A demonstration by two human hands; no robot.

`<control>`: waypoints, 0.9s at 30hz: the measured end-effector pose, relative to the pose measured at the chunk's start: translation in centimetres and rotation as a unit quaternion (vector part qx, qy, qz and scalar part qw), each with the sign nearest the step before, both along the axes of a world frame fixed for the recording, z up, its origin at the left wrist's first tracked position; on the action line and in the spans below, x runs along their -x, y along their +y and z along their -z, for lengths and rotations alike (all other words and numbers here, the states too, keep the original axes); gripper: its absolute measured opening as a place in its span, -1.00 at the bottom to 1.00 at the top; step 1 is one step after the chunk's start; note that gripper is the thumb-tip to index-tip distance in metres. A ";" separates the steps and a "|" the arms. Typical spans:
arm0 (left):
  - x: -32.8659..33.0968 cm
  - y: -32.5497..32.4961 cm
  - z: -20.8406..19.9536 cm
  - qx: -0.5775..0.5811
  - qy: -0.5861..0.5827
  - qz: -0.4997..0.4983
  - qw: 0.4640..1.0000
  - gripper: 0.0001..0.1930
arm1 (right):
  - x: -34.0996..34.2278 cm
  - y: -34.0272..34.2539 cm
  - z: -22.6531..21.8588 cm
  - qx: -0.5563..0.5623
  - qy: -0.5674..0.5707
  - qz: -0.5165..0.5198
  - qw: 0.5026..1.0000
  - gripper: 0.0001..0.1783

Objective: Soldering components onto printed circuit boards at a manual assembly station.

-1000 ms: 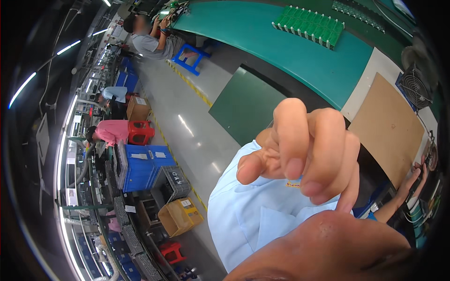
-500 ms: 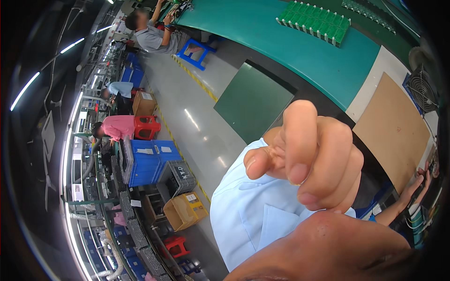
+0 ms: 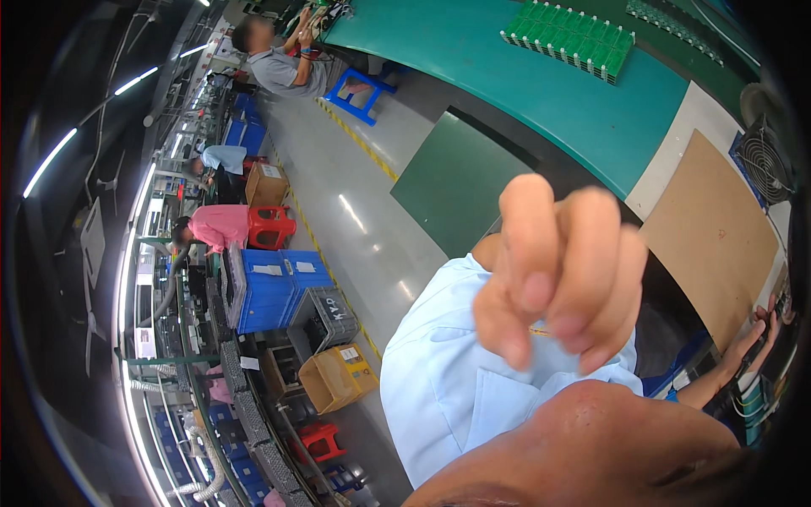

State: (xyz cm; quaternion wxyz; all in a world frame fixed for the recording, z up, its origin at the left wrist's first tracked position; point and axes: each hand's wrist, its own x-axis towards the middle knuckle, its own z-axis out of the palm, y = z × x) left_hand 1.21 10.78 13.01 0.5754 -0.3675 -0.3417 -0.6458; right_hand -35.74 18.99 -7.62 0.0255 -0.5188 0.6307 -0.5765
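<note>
Close up, my left hand [image 3: 562,275] is raised in front of my light blue shirt [image 3: 448,355]. Its fingers are bent and spaced apart, and the thumb is away from the index finger. Motion blurs the fingertips; a small yellow sliver [image 3: 539,331] shows between them, and I cannot tell whether it is on the shirt. At the far right, my right hand [image 3: 752,338], with a blue wristband [image 3: 672,395] on its arm, closes at a dark thing by the picture's rim, too small to make out. Beside it lies a brown board [image 3: 714,237].
A teal bench top [image 3: 541,101] carries stacked green circuit boards [image 3: 570,40]. A small fan [image 3: 763,159] stands by the brown board. Left lie a dark green panel [image 3: 460,182], blue crates [image 3: 274,291], cardboard boxes [image 3: 334,380] and red stools [image 3: 272,226]. Several people work further off.
My left hand has shifted slightly; its thumb has swung down towards the other fingertips. The surroundings have moved slightly to the right in the picture. My right hand stays at the far right.
</note>
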 end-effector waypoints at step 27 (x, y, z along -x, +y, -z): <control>1.4 -7.6 11.0 -0.319 -0.376 -0.144 0.858 -0.69 | -0.6 -0.1 0.5 0.042 -0.043 0.029 0.998 -0.66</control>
